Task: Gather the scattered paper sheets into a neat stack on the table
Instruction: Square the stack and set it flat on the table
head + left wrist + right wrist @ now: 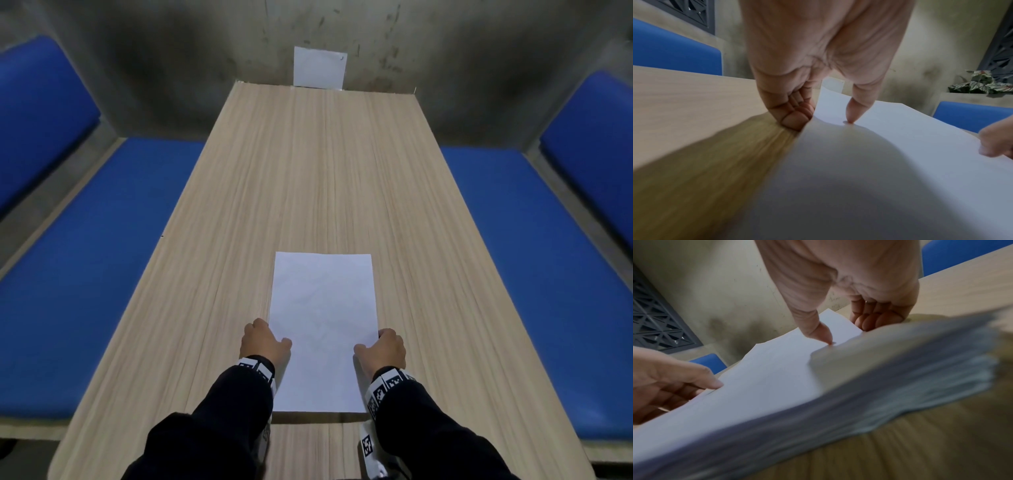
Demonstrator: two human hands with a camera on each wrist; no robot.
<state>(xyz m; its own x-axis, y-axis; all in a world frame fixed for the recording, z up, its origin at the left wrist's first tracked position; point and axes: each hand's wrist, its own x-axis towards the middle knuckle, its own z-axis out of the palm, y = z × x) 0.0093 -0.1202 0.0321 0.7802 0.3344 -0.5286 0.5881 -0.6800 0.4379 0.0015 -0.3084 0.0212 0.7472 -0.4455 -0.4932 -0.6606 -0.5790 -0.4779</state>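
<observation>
Both hands clamp the white rectangular paper stack (pixel 323 329) at its long edges: left hand (pixel 263 342) and right hand (pixel 383 349), each grip grasping it with thumb on top and fingers curled at the side. Beyond the grips, bare light wood-grain bench (pixel 322 171) extends ahead and sideways.

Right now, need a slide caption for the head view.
Both hands, left hand and right hand, grip the paper stack by its long edges on the wooden table.

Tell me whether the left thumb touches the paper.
Touching. The left wrist view shows the left hand's thumb tip pressed onto the paper.
</observation>
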